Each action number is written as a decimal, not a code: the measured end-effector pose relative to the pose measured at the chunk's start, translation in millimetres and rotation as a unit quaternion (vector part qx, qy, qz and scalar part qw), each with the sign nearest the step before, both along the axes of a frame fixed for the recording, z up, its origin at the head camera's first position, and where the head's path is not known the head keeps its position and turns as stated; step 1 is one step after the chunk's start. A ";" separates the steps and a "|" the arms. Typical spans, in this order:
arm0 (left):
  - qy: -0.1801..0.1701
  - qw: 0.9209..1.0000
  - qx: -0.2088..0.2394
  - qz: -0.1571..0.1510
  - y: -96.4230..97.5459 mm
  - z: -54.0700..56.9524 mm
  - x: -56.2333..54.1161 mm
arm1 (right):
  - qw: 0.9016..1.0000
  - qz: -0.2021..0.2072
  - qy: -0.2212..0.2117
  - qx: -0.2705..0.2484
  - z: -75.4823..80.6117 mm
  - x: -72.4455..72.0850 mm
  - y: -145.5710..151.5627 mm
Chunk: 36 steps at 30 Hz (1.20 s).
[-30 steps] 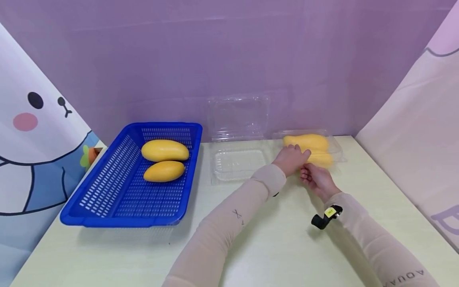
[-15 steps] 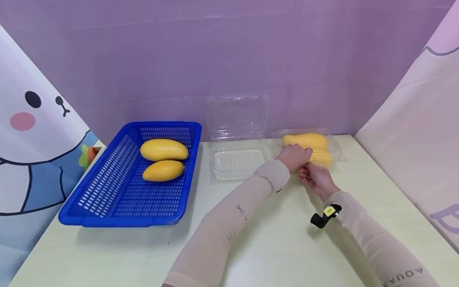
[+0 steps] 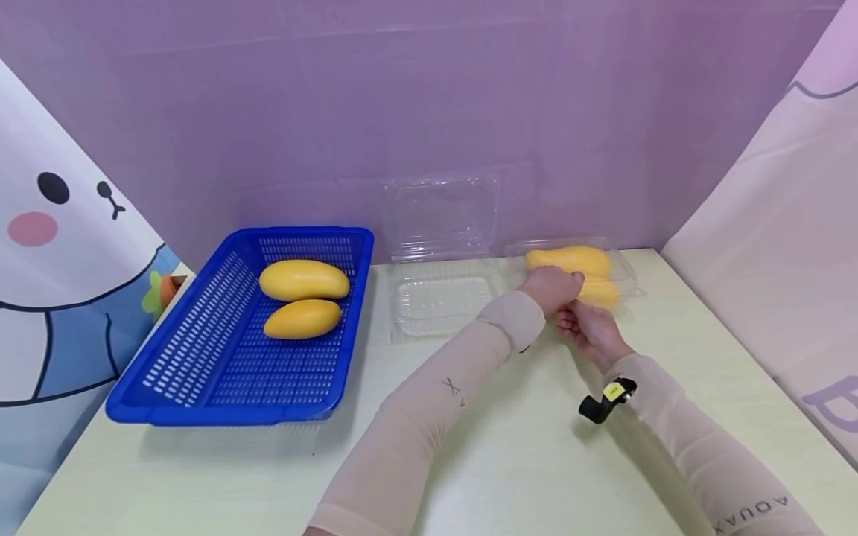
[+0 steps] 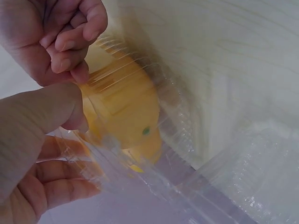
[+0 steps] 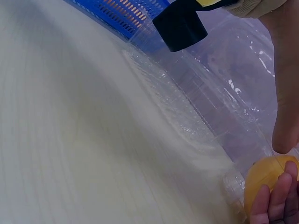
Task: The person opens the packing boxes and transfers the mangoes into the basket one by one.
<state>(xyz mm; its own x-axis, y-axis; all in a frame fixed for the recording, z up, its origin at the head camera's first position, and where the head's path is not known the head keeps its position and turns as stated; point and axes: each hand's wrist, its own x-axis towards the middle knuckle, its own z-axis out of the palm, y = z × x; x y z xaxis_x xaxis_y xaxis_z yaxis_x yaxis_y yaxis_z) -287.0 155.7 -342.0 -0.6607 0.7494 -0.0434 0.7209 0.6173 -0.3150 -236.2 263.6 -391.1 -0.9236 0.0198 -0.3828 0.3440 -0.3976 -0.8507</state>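
Mangoes [image 3: 570,260] lie stacked inside a clear clamshell box [image 3: 623,272] at the far right of the table [image 3: 523,461], close to the purple backdrop [image 3: 429,97]. Both hands work at the box's near edge. The left hand [image 3: 551,289] reaches across from the left and pinches the rim with curled fingers and thumb; in the left wrist view its thumb [image 4: 56,107] presses the ribbed plastic over a mango [image 4: 122,109] while the fingers [image 4: 60,182] sit underneath. The right hand [image 3: 588,329] meets it from the near side, fingers [image 4: 74,35] curled and pinching the same rim, which looks like a grip meant to squeeze lid and base together. Whether the lid has snapped fully shut cannot be told.

Just left of this box a second clamshell [image 3: 442,298] lies open and holds nothing, its lid [image 3: 442,212] propped upright against the backdrop, likely so the tray stays easy to fill. Farther left, a blue basket [image 3: 201,357] holds two more mangoes [image 3: 304,280] side by side. A black strap [image 3: 599,402] with a yellow tag sits on the right wrist.
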 end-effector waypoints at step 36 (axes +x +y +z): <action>0.006 0.999 0.008 -0.046 -12.4 25.8 -14.3 | 1.000 0.003 -0.014 0.001 0.8 4.8 1.4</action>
<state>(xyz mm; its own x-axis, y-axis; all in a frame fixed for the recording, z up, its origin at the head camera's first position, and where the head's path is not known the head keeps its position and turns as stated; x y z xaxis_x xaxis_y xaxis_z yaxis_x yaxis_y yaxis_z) -301.3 143.3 -316.2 -0.5900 0.8070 -0.0248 0.7709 0.5540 -0.3144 -231.4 265.0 -390.3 -0.9125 0.0148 -0.4088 0.3705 -0.3934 -0.8414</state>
